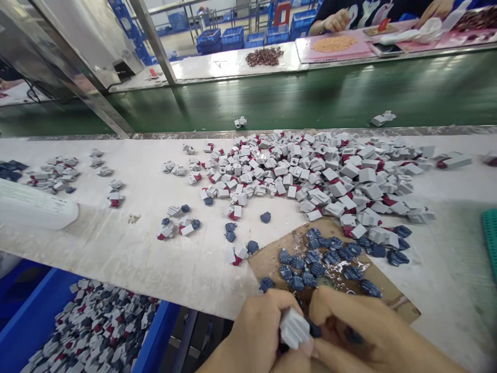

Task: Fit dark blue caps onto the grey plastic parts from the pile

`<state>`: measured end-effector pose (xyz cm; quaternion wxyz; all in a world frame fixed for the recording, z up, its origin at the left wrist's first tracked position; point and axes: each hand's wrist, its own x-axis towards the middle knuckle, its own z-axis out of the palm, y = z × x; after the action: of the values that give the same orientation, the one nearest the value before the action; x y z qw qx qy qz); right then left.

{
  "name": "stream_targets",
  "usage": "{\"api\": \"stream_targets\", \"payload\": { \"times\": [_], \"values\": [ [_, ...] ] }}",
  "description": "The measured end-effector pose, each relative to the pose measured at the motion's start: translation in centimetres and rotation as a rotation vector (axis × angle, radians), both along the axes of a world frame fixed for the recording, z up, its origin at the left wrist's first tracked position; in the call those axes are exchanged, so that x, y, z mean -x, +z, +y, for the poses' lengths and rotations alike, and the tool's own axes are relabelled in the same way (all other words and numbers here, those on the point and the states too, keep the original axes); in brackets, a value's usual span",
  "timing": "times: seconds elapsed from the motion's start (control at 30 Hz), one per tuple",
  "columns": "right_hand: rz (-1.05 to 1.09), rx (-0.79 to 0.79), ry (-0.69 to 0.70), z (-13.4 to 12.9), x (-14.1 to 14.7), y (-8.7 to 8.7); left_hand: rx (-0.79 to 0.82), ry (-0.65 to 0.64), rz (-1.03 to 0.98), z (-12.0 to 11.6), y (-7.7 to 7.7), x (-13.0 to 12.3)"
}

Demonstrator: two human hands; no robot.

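At the table's near edge my left hand (258, 331) is closed around a light grey ridged plastic part (294, 328). Right against it, my right hand (349, 326) is closed on a small dark blue plastic piece (314, 329) that touches the grey part's side. Fingers cover much of both pieces. Just beyond my hands, several dark blue fist-shaped pieces (309, 278) lie on a wet brown cardboard sheet (267, 248). Behind the cardboard spreads a large heap of grey and dark red parts (287, 166). A few grey parts with blue pieces attached (189, 226) lie left of it.
A blue bin (165, 331) of similar parts stands below the table at left. A white bottle (39, 204) lies on the left of the table (155, 280). Beyond runs a green conveyor belt (272, 98). Across it, a person's hands (337, 20) are at another table.
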<state>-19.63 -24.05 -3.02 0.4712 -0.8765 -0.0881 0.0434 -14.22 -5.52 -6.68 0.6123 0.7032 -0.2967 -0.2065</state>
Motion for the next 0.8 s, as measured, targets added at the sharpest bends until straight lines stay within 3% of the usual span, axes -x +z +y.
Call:
{"api": "stream_targets", "payload": {
  "times": [0.1, 0.2, 0.27, 0.37, 0.5, 0.63, 0.8],
  "values": [
    [-0.052, -0.192, -0.213, 0.0, -1.2, 0.3, 0.023, 0.043, 0.109, -0.6, 0.9, -0.4],
    [-0.047, -0.417, -0.385, 1.1, -2.6, 0.4, 0.115, -0.001, 0.207, -1.7, 1.9, -0.7],
    [0.105, -0.559, -0.389, 2.3, -3.7, 0.8, 0.101, 0.016, 0.198, -2.5, 2.2, -0.5],
    [0.358, -0.691, -0.321, 3.9, -4.8, 1.7, 0.052, 0.147, 0.092, -3.5, 2.0, 0.1],
    [0.298, -0.684, -0.29, 4.8, -4.5, 2.3, 0.121, 0.278, -0.07, -4.1, 1.5, 1.0],
    [0.076, -0.631, -0.413, 5.3, -3.3, 1.8, 0.051, 0.264, -0.121, -3.9, 1.4, 1.5],
    [-0.051, -0.646, -0.349, 5.9, -3.6, 1.6, 0.031, 0.251, -0.121, -3.4, 1.9, 1.1]
  ]
}}
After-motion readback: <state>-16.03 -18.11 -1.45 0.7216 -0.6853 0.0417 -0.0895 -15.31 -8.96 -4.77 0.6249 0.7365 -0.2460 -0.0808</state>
